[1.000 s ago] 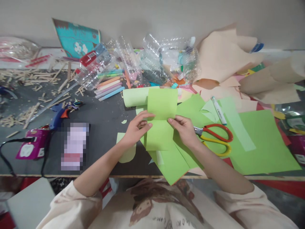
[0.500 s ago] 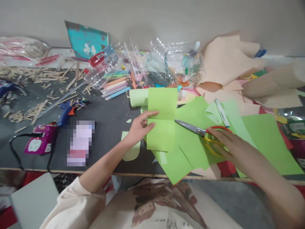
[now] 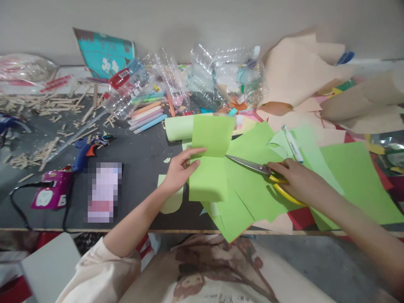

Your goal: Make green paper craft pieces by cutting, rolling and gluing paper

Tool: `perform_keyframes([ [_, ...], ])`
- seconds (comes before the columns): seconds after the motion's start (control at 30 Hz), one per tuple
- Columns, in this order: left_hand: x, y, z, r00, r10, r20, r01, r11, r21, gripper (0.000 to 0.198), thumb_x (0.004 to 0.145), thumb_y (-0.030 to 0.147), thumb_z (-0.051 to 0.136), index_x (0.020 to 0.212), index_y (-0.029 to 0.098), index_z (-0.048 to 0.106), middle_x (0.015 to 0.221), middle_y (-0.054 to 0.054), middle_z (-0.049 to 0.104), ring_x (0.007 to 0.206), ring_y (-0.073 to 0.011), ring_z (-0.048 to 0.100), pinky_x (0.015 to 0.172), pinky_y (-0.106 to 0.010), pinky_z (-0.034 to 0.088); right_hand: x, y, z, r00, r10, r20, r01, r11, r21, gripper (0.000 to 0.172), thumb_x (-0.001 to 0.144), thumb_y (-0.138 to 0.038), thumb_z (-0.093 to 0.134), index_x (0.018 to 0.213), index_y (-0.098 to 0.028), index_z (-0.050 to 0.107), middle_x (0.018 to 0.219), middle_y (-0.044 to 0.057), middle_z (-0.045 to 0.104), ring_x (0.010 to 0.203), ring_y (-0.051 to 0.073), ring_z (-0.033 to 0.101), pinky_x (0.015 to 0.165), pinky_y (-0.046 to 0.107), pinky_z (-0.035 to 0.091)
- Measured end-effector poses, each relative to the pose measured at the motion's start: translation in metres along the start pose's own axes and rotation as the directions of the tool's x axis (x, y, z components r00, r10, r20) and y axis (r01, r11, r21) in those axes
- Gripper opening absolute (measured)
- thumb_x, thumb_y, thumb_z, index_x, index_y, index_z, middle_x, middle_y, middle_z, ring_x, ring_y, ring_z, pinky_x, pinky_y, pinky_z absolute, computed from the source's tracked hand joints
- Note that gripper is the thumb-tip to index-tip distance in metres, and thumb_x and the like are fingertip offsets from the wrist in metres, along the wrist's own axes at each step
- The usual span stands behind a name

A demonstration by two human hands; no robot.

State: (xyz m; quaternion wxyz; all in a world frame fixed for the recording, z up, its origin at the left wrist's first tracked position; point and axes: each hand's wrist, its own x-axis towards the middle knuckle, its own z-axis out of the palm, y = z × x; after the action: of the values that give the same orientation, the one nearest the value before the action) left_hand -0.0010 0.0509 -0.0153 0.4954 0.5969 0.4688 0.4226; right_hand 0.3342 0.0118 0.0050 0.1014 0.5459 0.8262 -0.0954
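Note:
My left hand [image 3: 183, 169] grips the left edge of a folded piece of green paper [image 3: 210, 176], with the thumb in front and the fingers near the crease. The paper's upper half stands tilted from its lower half. In my right hand [image 3: 292, 176] is a pair of scissors [image 3: 252, 165] with yellow handles showing. Their tips touch or lie very close to the paper's right edge at the crease, and the blades look nearly closed. Larger green sheets [image 3: 246, 198] lie beneath. A pale green rolled sheet [image 3: 178, 128] rests behind the folded paper.
A phone [image 3: 103, 191] lies left of my arm, near a blue glue gun [image 3: 81, 153] and a purple box [image 3: 50, 189]. Markers [image 3: 148, 115], clear plastic bottles [image 3: 205, 80] and small wooden sticks [image 3: 47, 103] crowd the back. Brown paper [image 3: 293, 71] is piled at right.
My right hand has shifted its hold on the scissors, and the red handle part is now covered. The folded paper's crease looks sharper, with its halves more angled. The view has shifted slightly.

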Motion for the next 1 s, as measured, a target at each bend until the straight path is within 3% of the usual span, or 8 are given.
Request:
perform_keyframes([
  [0.2,0.001,-0.002,-0.002,1.0,-0.003,0.013,0.004,0.999,-0.051,0.028,0.082,0.033,0.067,0.108,0.024,0.069,0.089,-0.003,0.067,0.047,-0.0049,0.036,0.044,-0.02,0.031,-0.003,0.019,-0.014,0.995,-0.036,0.092,0.0,0.931,0.364,0.042,0.087,-0.022,0.036,0.124,-0.021,0.054,0.11,0.017,0.064,0.091,0.029,0.066,0.078,0.039,0.051],
  [0.27,0.001,-0.003,-0.003,1.0,0.005,0.028,-0.003,0.997,-0.081,0.031,0.082,0.034,0.068,0.111,0.025,0.067,0.092,-0.002,0.068,0.044,-0.0027,0.03,0.041,-0.019,0.027,-0.004,0.025,-0.022,0.99,-0.028,0.141,-0.04,0.887,0.46,0.037,0.09,-0.032,0.039,0.122,-0.02,0.053,0.103,0.015,0.066,0.087,0.028,0.065,0.076,0.037,0.051],
  [0.33,0.001,-0.004,-0.005,0.999,0.02,0.043,-0.015,0.995,-0.1,0.033,0.082,0.034,0.068,0.113,0.026,0.066,0.1,-0.003,0.068,0.042,-0.0008,0.025,0.039,-0.018,0.025,-0.006,0.026,-0.031,0.986,0.019,0.164,-0.093,0.886,0.454,0.041,0.089,-0.05,0.045,0.116,-0.02,0.054,0.091,0.012,0.065,0.077,0.026,0.062,0.072,0.037,0.05],
  [0.4,0.0,-0.005,-0.005,0.997,0.043,0.058,-0.037,0.994,-0.101,0.035,0.082,0.034,0.068,0.116,0.027,0.065,0.112,-0.005,0.067,0.043,0.0002,0.025,0.039,-0.017,0.026,-0.009,0.023,-0.04,0.985,0.055,0.161,-0.119,0.898,0.423,0.052,0.083,-0.064,0.049,0.112,-0.022,0.054,0.094,0.011,0.063,0.081,0.027,0.062,0.072,0.038,0.049],
  [0.57,-0.004,-0.006,-0.006,0.991,0.114,0.063,-0.112,0.993,-0.042,0.036,0.083,0.035,0.066,0.118,0.028,0.064,0.124,-0.007,0.063,0.045,-0.0001,0.026,0.043,-0.017,0.032,-0.011,0.007,-0.048,0.989,0.063,0.13,-0.108,0.919,0.378,0.066,0.075,-0.079,0.046,0.113,-0.025,0.056,0.105,0.011,0.064,0.092,0.032,0.064,0.076,0.041,0.05],
  [0.7,-0.005,-0.005,-0.006,0.988,0.12,0.095,-0.122,0.993,0.008,0.035,0.084,0.031,0.065,0.118,0.028,0.064,0.121,-0.006,0.066,0.044,-0.0005,0.021,0.041,-0.017,0.029,-0.002,-0.004,-0.05,0.992,0.0,0.125,-0.049,0.92,0.389,0.072,0.076,-0.081,0.04,0.114,-0.024,0.059,0.103,0.012,0.067,0.091,0.032,0.065,0.076,0.041,0.051],
  [1.0,-0.007,-0.003,-0.003,0.988,0.118,0.099,-0.122,0.992,0.041,0.034,0.083,0.032,0.065,0.117,0.027,0.065,0.116,-0.006,0.068,0.046,-0.0027,0.026,0.044,-0.019,0.032,0.009,-0.012,-0.046,0.991,-0.085,0.101,0.043,0.931,0.363,0.053,0.083,-0.07,0.046,0.109,-0.026,0.06,0.097,0.009,0.067,0.083,0.028,0.064,0.069,0.035,0.049],
])
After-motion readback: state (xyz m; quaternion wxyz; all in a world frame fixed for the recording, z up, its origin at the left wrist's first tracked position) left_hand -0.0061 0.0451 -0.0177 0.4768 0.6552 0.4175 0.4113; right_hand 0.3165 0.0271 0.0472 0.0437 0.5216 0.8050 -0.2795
